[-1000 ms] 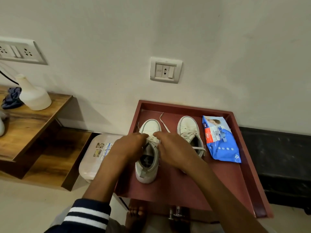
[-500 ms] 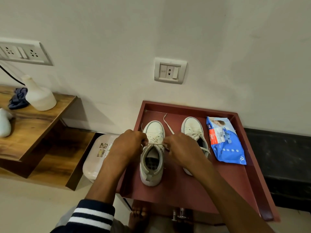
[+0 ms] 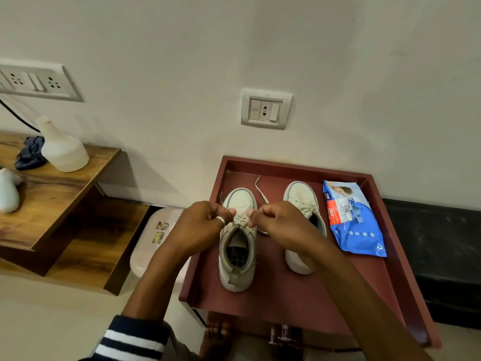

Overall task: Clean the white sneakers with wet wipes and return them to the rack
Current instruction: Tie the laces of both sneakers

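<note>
On the red tray (image 3: 286,300) by the wall, the nearer sneaker (image 3: 237,272) points toe-first at the wall, directly under the left hand (image 3: 204,226) and right hand (image 3: 282,225), equally near, each pinching its laces (image 3: 240,220) from either side.

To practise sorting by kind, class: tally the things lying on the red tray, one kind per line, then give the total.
White sneakers: 2
Wet wipes pack: 1
Total on the red tray: 3
</note>
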A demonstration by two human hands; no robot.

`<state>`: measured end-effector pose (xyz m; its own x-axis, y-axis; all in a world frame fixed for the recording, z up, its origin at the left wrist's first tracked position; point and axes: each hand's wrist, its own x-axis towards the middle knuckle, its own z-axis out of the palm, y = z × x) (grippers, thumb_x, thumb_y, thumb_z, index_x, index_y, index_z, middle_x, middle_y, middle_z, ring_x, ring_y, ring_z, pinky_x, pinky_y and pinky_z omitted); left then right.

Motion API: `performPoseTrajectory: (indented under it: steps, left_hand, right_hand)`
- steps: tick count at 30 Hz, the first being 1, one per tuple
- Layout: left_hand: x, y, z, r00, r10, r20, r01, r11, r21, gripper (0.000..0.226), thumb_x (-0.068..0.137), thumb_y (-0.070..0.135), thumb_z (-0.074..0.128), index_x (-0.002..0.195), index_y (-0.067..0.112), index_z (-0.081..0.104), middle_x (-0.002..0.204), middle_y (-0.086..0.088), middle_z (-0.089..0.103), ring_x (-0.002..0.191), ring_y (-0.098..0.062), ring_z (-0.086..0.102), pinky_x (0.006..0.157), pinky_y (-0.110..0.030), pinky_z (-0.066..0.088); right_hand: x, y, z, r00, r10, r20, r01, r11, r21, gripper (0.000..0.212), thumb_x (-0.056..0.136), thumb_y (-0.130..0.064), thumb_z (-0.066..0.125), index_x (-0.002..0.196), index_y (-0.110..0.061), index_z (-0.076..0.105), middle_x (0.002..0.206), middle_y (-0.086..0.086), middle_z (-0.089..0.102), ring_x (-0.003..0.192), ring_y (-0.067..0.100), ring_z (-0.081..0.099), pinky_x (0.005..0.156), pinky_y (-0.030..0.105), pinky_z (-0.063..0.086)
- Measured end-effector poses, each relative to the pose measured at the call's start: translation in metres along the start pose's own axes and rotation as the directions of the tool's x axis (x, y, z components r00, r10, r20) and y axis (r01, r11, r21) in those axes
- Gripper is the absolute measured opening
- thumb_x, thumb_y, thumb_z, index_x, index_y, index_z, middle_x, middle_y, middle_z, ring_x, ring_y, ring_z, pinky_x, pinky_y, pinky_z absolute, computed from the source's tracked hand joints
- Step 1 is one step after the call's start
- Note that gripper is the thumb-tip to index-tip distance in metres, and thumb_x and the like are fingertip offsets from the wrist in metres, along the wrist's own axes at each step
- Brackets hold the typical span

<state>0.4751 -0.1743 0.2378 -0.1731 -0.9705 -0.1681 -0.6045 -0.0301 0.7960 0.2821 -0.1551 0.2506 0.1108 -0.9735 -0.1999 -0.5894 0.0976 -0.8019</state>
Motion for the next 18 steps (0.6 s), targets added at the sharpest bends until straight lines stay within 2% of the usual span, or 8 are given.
performPoseTrajectory:
  steps: [1,3,4,6,10,15,18]
  left_hand:
    - [-0.001,0.005,0.002,0.999,-0.038,0.013,0.040,0.989,-0.140,0.026,0.100,0.033,0.060,0.095,0.014,0.077,0.085,0.001,0.075,0.076,-0.004,0.067,0.068,-0.018,0.050]
    - [0.000,0.009,0.008,0.996,-0.077,0.036,0.085,0.936,-0.342,0.018,0.100,0.027,0.062,0.102,0.018,0.078,0.099,0.010,0.076,0.095,0.003,0.068,0.086,-0.017,0.051]
    - [0.002,0.008,0.011,0.996,-0.079,0.034,0.086,0.911,-0.403,0.017,0.099,0.026,0.064,0.104,0.018,0.079,0.103,0.009,0.077,0.101,0.000,0.069,0.093,-0.020,0.051]
    - [0.006,0.009,0.016,0.997,-0.077,0.008,0.072,0.878,-0.473,0.017,0.097,0.023,0.067,0.107,0.017,0.079,0.105,0.005,0.078,0.106,-0.006,0.070,0.098,-0.026,0.051]
    - [0.013,0.014,0.018,0.997,-0.060,-0.057,0.020,0.841,-0.540,0.018,0.094,0.017,0.070,0.109,0.013,0.078,0.099,0.005,0.079,0.098,-0.004,0.073,0.091,-0.019,0.055]
    - [0.015,0.018,0.019,0.987,-0.069,-0.144,-0.027,0.818,-0.574,0.011,0.089,0.018,0.074,0.098,0.017,0.081,0.089,0.000,0.080,0.094,-0.016,0.075,0.089,-0.030,0.059]
    - [0.018,0.016,0.017,0.983,-0.100,-0.151,-0.012,0.798,-0.602,0.009,0.088,0.017,0.075,0.095,0.019,0.080,0.085,-0.001,0.080,0.090,-0.015,0.076,0.085,-0.028,0.060]
  right_hand:
    - [-0.001,-0.002,0.001,1.000,0.029,-0.006,-0.028,0.992,0.119,0.031,0.094,-0.045,0.058,0.081,-0.023,0.076,0.086,0.000,0.073,0.088,0.013,0.068,0.079,0.034,0.052]
    - [-0.002,-0.002,0.004,0.998,0.062,-0.021,-0.052,0.947,0.316,0.020,0.094,-0.034,0.061,0.089,-0.021,0.077,0.092,-0.008,0.075,0.092,-0.001,0.066,0.080,0.022,0.048]
    - [-0.001,-0.002,0.006,0.997,0.074,-0.033,-0.055,0.918,0.393,0.016,0.093,-0.029,0.063,0.092,-0.020,0.077,0.093,-0.010,0.075,0.092,-0.004,0.066,0.081,0.018,0.045]
    - [0.003,-0.001,0.008,0.994,0.098,-0.044,-0.062,0.859,0.507,0.013,0.091,-0.026,0.067,0.094,-0.018,0.077,0.095,-0.008,0.076,0.096,0.000,0.067,0.084,0.019,0.046]
    - [0.012,-0.001,0.006,0.991,0.108,-0.084,-0.034,0.789,0.614,0.010,0.088,-0.020,0.070,0.095,-0.023,0.076,0.098,-0.004,0.076,0.100,0.008,0.069,0.088,0.027,0.050]
    - [0.020,-0.002,0.007,0.992,0.080,-0.095,0.000,0.767,0.642,0.015,0.085,-0.023,0.074,0.098,-0.020,0.078,0.108,-0.002,0.074,0.106,0.010,0.068,0.098,0.031,0.050]
    - [0.023,-0.001,0.008,0.991,0.095,-0.095,-0.013,0.773,0.635,0.018,0.086,-0.021,0.073,0.103,-0.018,0.076,0.101,-0.002,0.076,0.100,0.009,0.069,0.097,0.029,0.051]
